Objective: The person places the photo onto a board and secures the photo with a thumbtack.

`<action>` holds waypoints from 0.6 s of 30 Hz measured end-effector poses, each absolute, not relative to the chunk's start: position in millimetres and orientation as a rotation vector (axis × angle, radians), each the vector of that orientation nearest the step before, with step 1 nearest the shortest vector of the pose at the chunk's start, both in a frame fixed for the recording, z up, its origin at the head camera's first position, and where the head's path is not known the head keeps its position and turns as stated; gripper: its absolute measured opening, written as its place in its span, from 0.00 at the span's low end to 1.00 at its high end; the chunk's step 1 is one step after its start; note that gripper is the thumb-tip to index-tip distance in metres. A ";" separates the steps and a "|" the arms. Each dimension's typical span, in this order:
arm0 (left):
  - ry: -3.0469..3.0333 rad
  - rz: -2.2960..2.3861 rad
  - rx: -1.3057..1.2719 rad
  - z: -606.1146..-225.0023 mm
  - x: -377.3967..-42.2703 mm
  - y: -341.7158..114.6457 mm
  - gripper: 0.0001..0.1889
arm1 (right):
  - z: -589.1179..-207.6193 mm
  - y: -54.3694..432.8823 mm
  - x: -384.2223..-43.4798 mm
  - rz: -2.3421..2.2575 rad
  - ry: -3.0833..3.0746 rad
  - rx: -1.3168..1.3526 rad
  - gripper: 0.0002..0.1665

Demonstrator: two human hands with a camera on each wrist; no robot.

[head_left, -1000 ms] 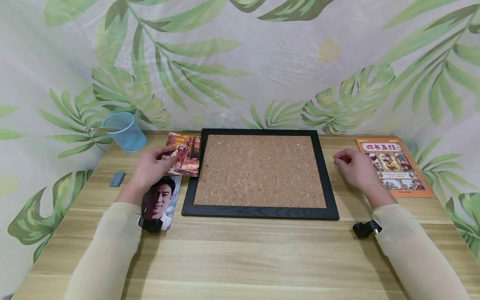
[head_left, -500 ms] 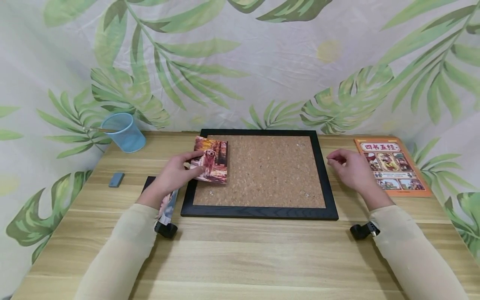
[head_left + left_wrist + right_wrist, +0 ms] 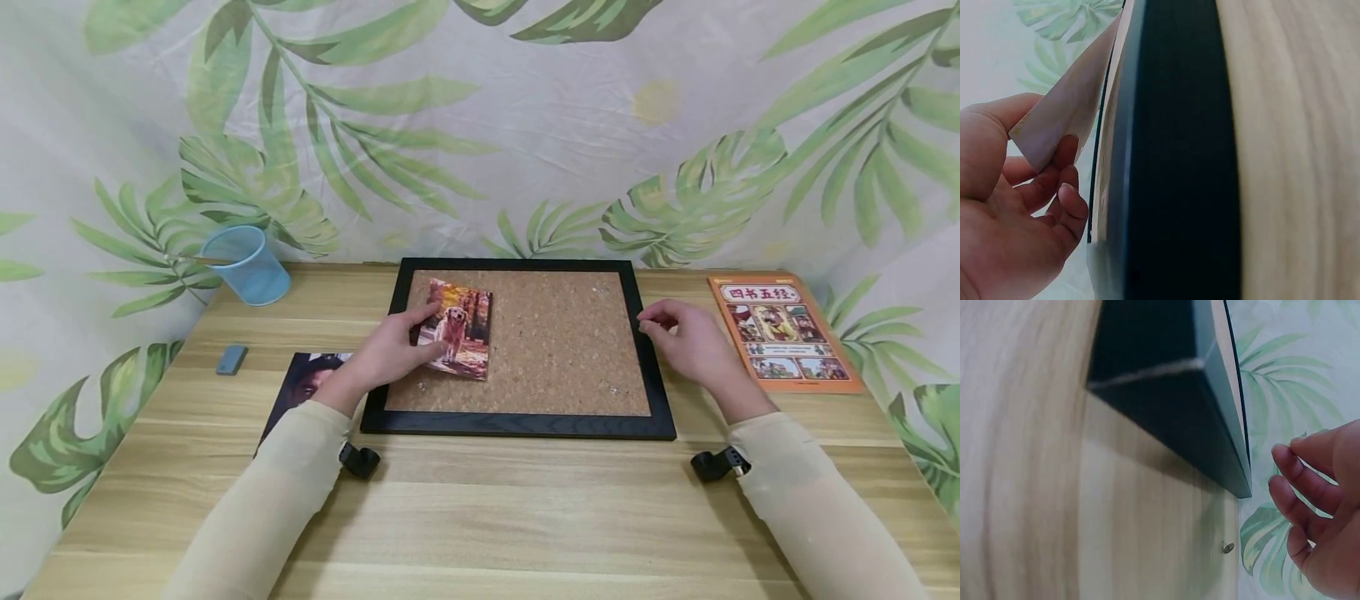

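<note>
My left hand pinches the left edge of a photo of a golden retriever between thumb and fingers. The photo lies over the left part of a black-framed cork board. In the left wrist view, the pale back of the photo slants up from the board to the fingers. My right hand hovers at the right side of the frame, fingers loosely curled and thumb near the index fingertip. Nothing shows between them in the right wrist view. Several small clear pins dot the cork.
A portrait photo lies left of the board, partly hidden by my left forearm. Behind it are a small blue-grey block and a blue mesh cup. An orange book lies at the right. A patterned cloth hangs behind.
My left hand has carried the dog photo rightward from beside the frame onto the cork. More of the portrait's upper left is uncovered. My right hand has shifted slightly left towards the frame.
</note>
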State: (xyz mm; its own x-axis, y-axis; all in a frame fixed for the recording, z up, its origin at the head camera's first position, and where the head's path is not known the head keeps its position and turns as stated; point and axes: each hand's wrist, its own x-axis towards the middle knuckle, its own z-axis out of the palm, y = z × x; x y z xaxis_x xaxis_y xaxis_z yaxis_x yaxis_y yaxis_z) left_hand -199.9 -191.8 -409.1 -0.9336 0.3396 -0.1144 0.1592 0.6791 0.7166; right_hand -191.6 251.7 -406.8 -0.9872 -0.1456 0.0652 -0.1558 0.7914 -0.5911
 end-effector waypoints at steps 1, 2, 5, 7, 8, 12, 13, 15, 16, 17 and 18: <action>2.649 1.096 0.404 -408.6 -200.4 -189.5 0.41 | -406.5 250.7 -191.4 0.979 -2.962 0.248 0.14; 2.642 1.092 0.405 -408.4 -201.0 -187.3 0.42 | -406.4 249.6 -191.2 0.981 -2.962 0.251 0.14; 2.636 1.055 0.414 -408.5 -203.6 -182.1 0.45 | -406.7 246.7 -191.2 0.991 -2.947 0.268 0.13; 2.638 1.023 0.412 -409.6 -205.9 -179.4 0.47 | -407.1 244.6 -191.3 0.998 -2.933 0.284 0.12; 2.643 1.002 0.418 -410.3 -207.0 -178.3 0.47 | -407.2 243.4 -191.3 1.003 -2.929 0.291 0.12; 2.677 0.926 0.439 -412.5 -210.8 -174.8 0.48 | -405.5 237.4 -191.4 1.015 -2.931 0.314 0.12; 2.684 0.906 0.441 -412.8 -211.3 -174.3 0.48 | -404.4 235.6 -191.4 1.019 -2.935 0.318 0.12; 2.697 0.868 0.441 -413.1 -211.6 -173.2 0.49 | -402.4 231.8 -191.4 1.029 -2.943 0.325 0.13; 2.701 0.848 0.436 -413.0 -211.5 -172.6 0.49 | -401.3 229.7 -191.6 1.039 -2.946 0.329 0.13; 2.705 0.826 0.435 -412.7 -211.2 -171.7 0.49 | -400.2 227.4 -191.9 1.048 -2.951 0.329 0.13; 2.715 0.804 0.430 -412.6 -210.9 -170.7 0.49 | -399.5 225.0 -192.5 1.061 -2.952 0.334 0.13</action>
State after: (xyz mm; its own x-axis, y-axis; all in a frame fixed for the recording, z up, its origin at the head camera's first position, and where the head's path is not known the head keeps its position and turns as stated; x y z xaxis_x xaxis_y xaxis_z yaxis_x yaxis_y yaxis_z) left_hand -210.9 -170.7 -412.6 -0.9176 0.3559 -0.1770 0.2022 0.8014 0.5629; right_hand -192.5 225.0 -399.5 -0.9775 -0.2026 0.0586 -0.1935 0.7514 -0.6309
